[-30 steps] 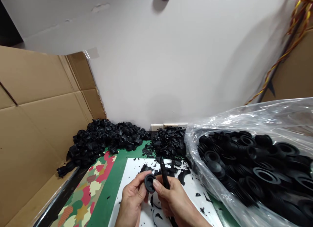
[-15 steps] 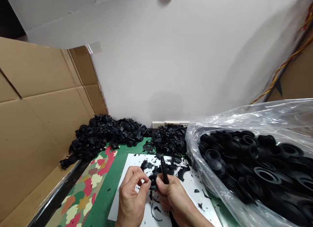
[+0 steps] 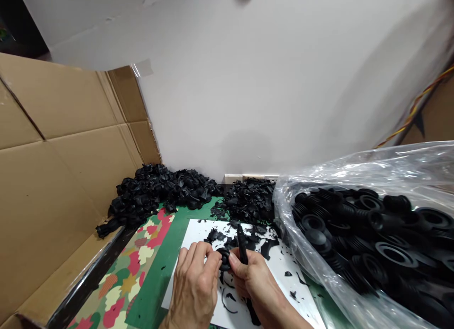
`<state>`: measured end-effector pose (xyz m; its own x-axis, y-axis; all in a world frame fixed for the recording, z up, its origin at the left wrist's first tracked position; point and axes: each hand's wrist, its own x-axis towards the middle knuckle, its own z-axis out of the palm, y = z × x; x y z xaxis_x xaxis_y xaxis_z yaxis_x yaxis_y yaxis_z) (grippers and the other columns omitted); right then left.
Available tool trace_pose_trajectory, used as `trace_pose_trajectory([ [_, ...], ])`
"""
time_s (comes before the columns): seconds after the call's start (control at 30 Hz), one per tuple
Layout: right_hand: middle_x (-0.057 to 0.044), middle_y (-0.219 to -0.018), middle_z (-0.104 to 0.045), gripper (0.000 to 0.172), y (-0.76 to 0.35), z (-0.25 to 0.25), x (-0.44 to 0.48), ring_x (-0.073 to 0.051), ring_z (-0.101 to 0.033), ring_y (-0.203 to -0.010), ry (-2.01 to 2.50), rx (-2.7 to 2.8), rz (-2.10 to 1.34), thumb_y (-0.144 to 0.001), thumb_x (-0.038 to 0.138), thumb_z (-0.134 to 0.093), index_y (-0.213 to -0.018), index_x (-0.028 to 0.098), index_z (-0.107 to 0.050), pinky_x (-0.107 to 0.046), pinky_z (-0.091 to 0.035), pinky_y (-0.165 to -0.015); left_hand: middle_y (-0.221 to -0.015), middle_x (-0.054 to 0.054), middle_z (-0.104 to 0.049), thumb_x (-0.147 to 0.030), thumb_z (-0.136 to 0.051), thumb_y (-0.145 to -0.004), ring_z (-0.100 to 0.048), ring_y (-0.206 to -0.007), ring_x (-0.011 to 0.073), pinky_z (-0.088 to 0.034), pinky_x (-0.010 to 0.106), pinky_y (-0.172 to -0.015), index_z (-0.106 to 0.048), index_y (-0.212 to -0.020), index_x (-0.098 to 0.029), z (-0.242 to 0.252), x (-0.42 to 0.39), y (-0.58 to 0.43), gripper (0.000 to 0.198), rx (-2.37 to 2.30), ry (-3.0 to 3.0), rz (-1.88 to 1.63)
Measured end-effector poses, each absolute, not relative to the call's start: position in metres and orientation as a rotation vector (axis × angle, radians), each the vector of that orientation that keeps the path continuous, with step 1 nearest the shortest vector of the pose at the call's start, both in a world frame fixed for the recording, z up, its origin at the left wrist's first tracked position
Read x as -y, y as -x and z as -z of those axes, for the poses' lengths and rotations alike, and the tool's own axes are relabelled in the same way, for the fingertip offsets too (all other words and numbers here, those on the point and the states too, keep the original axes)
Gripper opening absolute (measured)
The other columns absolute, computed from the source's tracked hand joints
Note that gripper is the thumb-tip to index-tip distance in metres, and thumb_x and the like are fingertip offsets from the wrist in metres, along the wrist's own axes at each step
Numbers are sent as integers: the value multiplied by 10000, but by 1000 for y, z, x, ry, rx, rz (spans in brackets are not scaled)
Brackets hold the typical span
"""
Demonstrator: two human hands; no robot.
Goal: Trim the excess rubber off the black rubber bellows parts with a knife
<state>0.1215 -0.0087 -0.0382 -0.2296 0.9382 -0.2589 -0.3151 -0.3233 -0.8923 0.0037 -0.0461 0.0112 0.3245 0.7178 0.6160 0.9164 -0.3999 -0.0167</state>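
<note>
Between my two hands is a small round black rubber part (image 3: 224, 259), held over a white board (image 3: 280, 291). My left hand (image 3: 198, 277) is closed, its thumb and fingertips pinching the part's left side. With thumb and fingers, my right hand (image 3: 251, 272) grips the part's right edge. The same hand also holds a slim black tool (image 3: 241, 241), which sticks up past the thumb and shows again below the palm; its kind I cannot make out. Black scraps (image 3: 230, 298), some thin and curved, lie on the board under my hands.
To the right, a clear plastic bag (image 3: 289, 234) holds many ribbed black rubber parts (image 3: 395, 254). Black rubber pieces (image 3: 159, 189) are heaped at the back left, with shredded scraps (image 3: 251, 199) beside them. Cardboard (image 3: 81, 163) walls the left side; a green surface (image 3: 152, 281) lies below.
My left hand has turned, its back now more toward me, and its fingers have closed in on the round part. My right hand keeps its grip. The view has shifted slightly.
</note>
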Motion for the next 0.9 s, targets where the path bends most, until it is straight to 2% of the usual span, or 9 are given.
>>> trace_pose_trajectory([
  [0.27,126,-432,-228,322,-124,37,11,-37,-170,-375,1053,1011,-1679,-593,432,-650,-561,210,-420,-220,-133,-405,-649,39,-559,-17,-406,-844,-471,-607,201,-298,318,-592,-576,-677,-167,-14,46,-5,282,1431,2304,687],
  [0.43,100,-455,-298,233,-126,25,15,-61,-240,-414,1094,1068,-1615,-620,332,-626,-573,200,-440,-228,-173,-420,-609,41,-536,22,-407,-797,-448,-576,204,-288,324,-569,-539,-615,-172,-16,43,-10,297,1252,2321,580],
  [0.57,76,-495,-355,236,-129,19,15,-76,-278,-467,1136,1104,-1561,-612,319,-648,-551,188,-461,-231,-207,-442,-575,38,-523,36,-411,-753,-436,-550,203,-277,326,-543,-521,-589,-179,-10,39,-13,292,1155,2295,583],
  [0.67,82,-464,-346,272,-131,22,12,-76,-279,-448,1140,1084,-1598,-615,360,-678,-551,189,-476,-230,-214,-439,-592,48,-528,14,-410,-746,-438,-565,203,-309,331,-550,-508,-602,-181,-4,38,-11,261,1206,2264,701],
  [0.9,110,-397,-283,340,-134,28,8,-50,-207,-371,1124,1043,-1718,-639,433,-682,-537,196,-461,-217,-176,-398,-617,-1,-511,-101,-417,-826,-482,-589,159,-381,260,-543,-448,-634,-207,-1,40,-3,221,1749,2369,1257],
])
